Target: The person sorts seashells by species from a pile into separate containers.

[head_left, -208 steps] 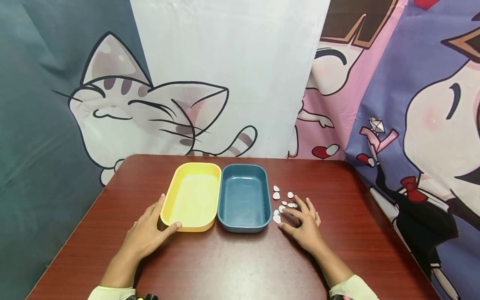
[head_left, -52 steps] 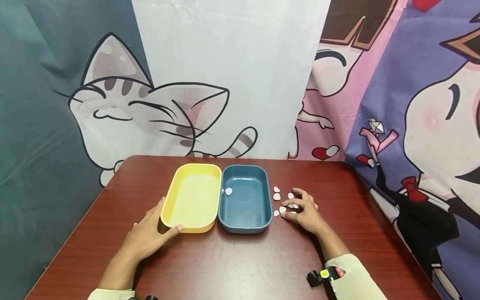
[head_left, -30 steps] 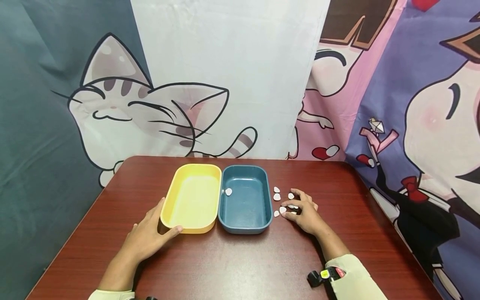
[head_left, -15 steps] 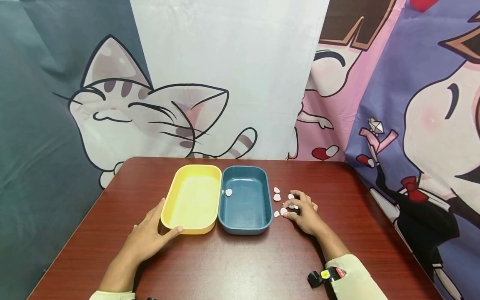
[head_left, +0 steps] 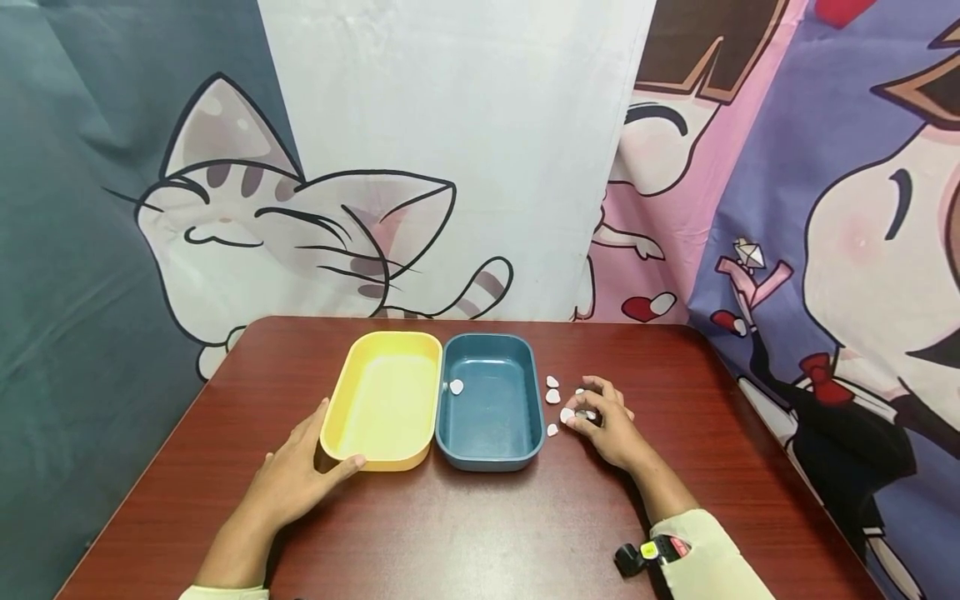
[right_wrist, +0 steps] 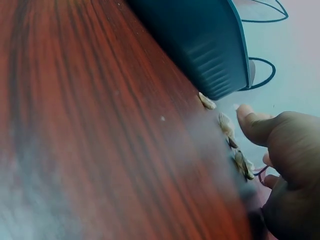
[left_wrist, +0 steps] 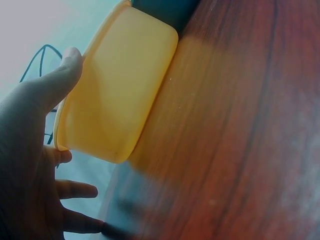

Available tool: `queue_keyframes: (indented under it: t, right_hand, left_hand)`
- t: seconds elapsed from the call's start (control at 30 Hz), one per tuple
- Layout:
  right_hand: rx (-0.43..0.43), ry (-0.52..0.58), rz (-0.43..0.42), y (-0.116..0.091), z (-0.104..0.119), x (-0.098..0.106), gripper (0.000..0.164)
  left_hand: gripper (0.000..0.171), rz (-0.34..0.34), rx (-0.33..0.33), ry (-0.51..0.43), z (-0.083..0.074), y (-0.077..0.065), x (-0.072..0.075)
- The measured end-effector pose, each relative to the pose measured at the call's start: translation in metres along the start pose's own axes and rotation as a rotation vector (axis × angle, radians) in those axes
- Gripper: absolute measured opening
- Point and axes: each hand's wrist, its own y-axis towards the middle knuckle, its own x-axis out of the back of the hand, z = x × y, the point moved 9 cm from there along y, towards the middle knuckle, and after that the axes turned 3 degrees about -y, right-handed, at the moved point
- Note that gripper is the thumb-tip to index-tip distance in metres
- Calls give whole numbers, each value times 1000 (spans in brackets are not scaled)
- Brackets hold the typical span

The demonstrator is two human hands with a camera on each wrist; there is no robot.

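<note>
My left hand [head_left: 296, 471] rests at the near left corner of the yellow tray [head_left: 381, 460]. Its thumb lies on the near rim, and the other fingers are spread along the left side; the left wrist view shows them mostly straight. My right hand [head_left: 611, 429] pinches a small white shell [head_left: 567, 415] between thumb and index fingertips, just right of the blue tray [head_left: 491, 460]. One white shell [head_left: 457, 387] lies inside the blue tray against its left wall. Beside that tray are several loose shells [head_left: 552, 397], partly hidden under my right hand. Brownish edges show on the shells [right_wrist: 206, 101] in the right wrist view.
Both trays stand side by side, touching, on a dark red wooden table [head_left: 465, 533]. Behind it hangs a cartoon-printed cloth [head_left: 450, 108]. A black wrist camera [head_left: 630, 560] sits at my right sleeve.
A shell now lies in the blue tray that was absent in the oldest frame. My right fingers have shifted one shell slightly away from me. The left hand stays at the yellow tray.
</note>
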Motion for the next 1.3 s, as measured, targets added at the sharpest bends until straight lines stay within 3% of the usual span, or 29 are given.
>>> queue_keyframes:
  t: [0.23,0.77,1.03,1.3]
  right_hand:
    - [-26,58,-21,5,9,1,15]
    - [15,118,-62,18,50,-6,13]
    - [9,164,-37,24,67,-17,9]
    - [26,144,-57,25,71,-15,21]
  left_hand:
    - [116,-7,-1,-12,0,-1,0]
    - [116,-3,-2,4,0,0,0]
    - [117,1,1,-1,0,-1,1]
    - [117,-11,-5,-9,-1,-2,1]
